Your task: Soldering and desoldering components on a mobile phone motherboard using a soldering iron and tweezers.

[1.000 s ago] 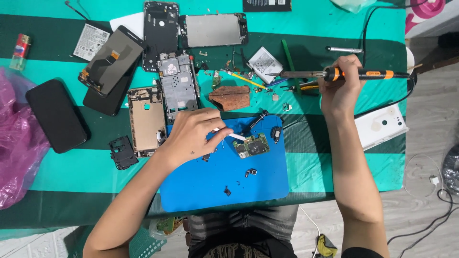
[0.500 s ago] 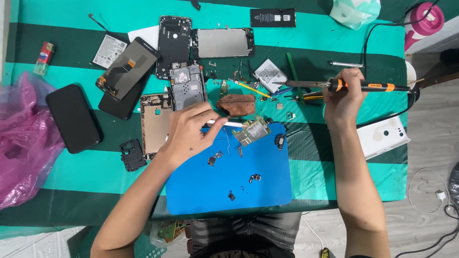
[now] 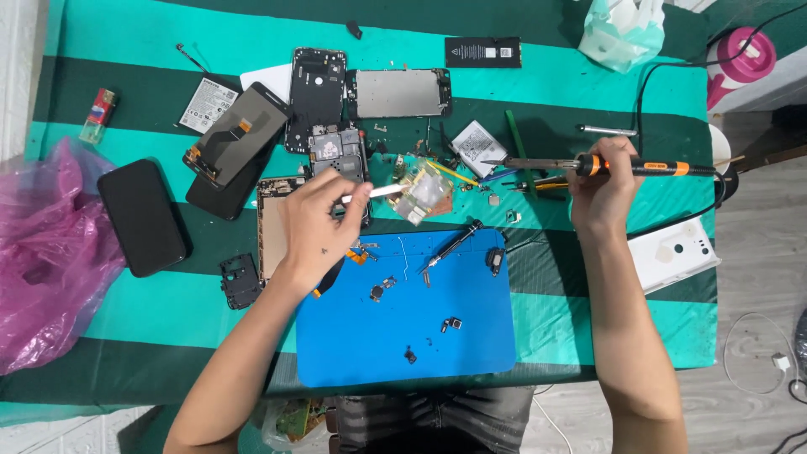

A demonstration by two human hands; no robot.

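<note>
1. Head view, packages and labels: a flat black rectangular battery (image 3: 482,52) with a pale label lies near the far edge of the table; a white labelled battery (image 3: 208,102) sits at far left, beside a small red lighter (image 3: 99,108). A crumpled pink plastic bag (image 3: 42,261) bulges over the left edge, and a pale green-white bag (image 3: 619,32) lies at the far right corner.

2. Head view, hands: the left hand (image 3: 321,225) is curled around white tweezers (image 3: 380,192), which hold a small circuit board (image 3: 424,192) with gold-coloured patches – lifted over the striped cloth, just beyond the blue mat. The right hand (image 3: 601,189) is closed in a pen grip on an orange-and-black soldering iron (image 3: 626,166), its thin tip pointing left, apart from the board. Both forearms reach in from the near edge.

3. Head view, surface: a blue work mat (image 3: 403,332) lies at the near middle with tiny parts and a slim black screwdriver (image 3: 452,245) on its far edge. Around it – on a green-striped tablecloth (image 3: 588,311) – are a black phone (image 3: 141,217), a detached screen (image 3: 237,134), an open phone frame (image 3: 398,92) and a white back cover (image 3: 677,255).

4. Head view, room: grey floor (image 3: 756,277) at right, with a pink-lidded container (image 3: 742,55) nearby.
</note>
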